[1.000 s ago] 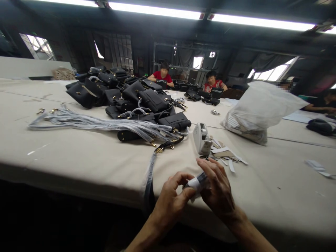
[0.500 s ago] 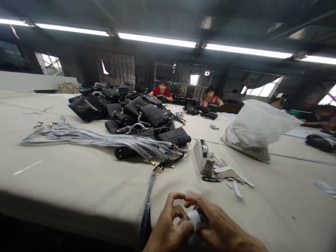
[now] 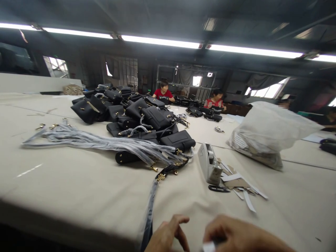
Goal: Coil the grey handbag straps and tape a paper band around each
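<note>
The left hand [image 3: 162, 239] has its fingers [image 3: 181, 219] spread apart and bent, index foremost, with bare space between them and no hold on anything in view. The right hand [image 3: 238, 236] has its fingers curled in around a small dark item [image 3: 217, 241] with a white band [image 3: 209, 247]; the lower edge cuts it off, so how tightly they close cannot be told. This item lies at the right fingertips, across a gap from the left fingers. Just left of the left fingers hangs a plastic-wrapped strap [image 3: 150, 206]; whether they touch is unclear. Beyond the right fingers, on the desk [image 3: 86, 189], are black snips [image 3: 218, 189], a tape dispenser [image 3: 207, 162] and card strips [image 3: 236, 182]. Farther beyond the left fingers are black bags [image 3: 156, 118].
</note>
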The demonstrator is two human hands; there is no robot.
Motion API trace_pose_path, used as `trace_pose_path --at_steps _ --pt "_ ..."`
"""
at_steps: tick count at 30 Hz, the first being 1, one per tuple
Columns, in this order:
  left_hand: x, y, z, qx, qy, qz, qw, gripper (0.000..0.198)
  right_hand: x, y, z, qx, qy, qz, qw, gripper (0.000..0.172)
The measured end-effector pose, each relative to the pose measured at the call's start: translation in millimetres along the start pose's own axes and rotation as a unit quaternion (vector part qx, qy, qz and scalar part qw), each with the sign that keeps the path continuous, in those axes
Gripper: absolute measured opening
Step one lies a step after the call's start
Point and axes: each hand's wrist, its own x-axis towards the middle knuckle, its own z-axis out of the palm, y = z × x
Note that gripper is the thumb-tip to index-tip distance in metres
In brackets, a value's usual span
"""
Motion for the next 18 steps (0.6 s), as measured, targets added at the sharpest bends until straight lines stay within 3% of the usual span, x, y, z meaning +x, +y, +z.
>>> trace_pose_path --at_steps 1,2,3,5,6,7,8,9,11,12,13,14,17,18 --pt "-2.4 2.7 -2.8 0.005 0.012 0.004 1.000 0.059 -1.1 -21.4 -27.6 0.027 0.051 -0.022 0.998 0.039" --pt "-4.6 5.1 -5.2 0.013 0.032 0.009 0.999 0.055 -3.6 -45.1 -58.9 0.062 0.165 -0.074 0.982 0.036" --pt "-6.6 6.7 -7.5 0.026 0.064 0.017 0.997 0.051 -7.6 -69.2 -91.6 0.094 0.332 -0.159 0.925 0.034" --pt "-9.8 6.8 -13.4 0.074 0.154 0.040 0.984 0.041 -18.2 -110.5 -149.4 0.115 0.472 -0.241 0.840 0.032" --pt "-10.9 5.2 -17.4 0.111 0.206 0.050 0.971 0.035 -23.0 -124.5 -169.1 0.115 0.574 -0.293 0.756 0.034" --pt "-11.6 2.6 -22.4 0.154 0.259 0.053 0.952 0.031 -25.9 -132.6 -180.1 0.115 0.616 -0.326 0.708 0.039" --pt "-11.9 -0.5 -28.1 0.202 0.306 0.048 0.929 0.027 -26.1 -134.5 -181.7 0.114 0.634 -0.343 0.683 0.039" --pt "-11.9 -4.0 -34.3 0.250 0.344 0.035 0.905 0.025 -23.0 -130.0 -174.4 0.114 0.638 -0.349 0.677 0.039" --pt "-11.1 -10.3 -46.3 0.333 0.376 -0.009 0.865 0.024 -7.5 -105.2 -138.0 0.103 0.571 -0.308 0.754 0.035" --pt "-10.3 -12.6 -51.1 0.362 0.372 -0.034 0.854 0.026 3.3 -87.7 -112.3 0.087 0.507 -0.258 0.817 0.036" --pt "-9.4 -14.0 -54.7 0.381 0.361 -0.060 0.849 0.027 14.8 -69.2 -84.2 0.043 0.398 -0.184 0.898 0.036" --pt "-8.3 -14.5 -56.9 0.390 0.347 -0.080 0.849 0.027 25.9 -51.4 -55.3 0.001 0.311 -0.138 0.940 0.033" --pt "-4.5 -11.0 -56.2 0.379 0.321 -0.094 0.863 0.017 49.7 -15.7 19.9 -0.088 0.146 -0.093 0.981 0.023" --pt "-3.4 -8.7 -54.6 0.365 0.318 -0.088 0.870 0.014 53.3 -11.1 37.5 -0.095 0.124 -0.092 0.983 0.022"
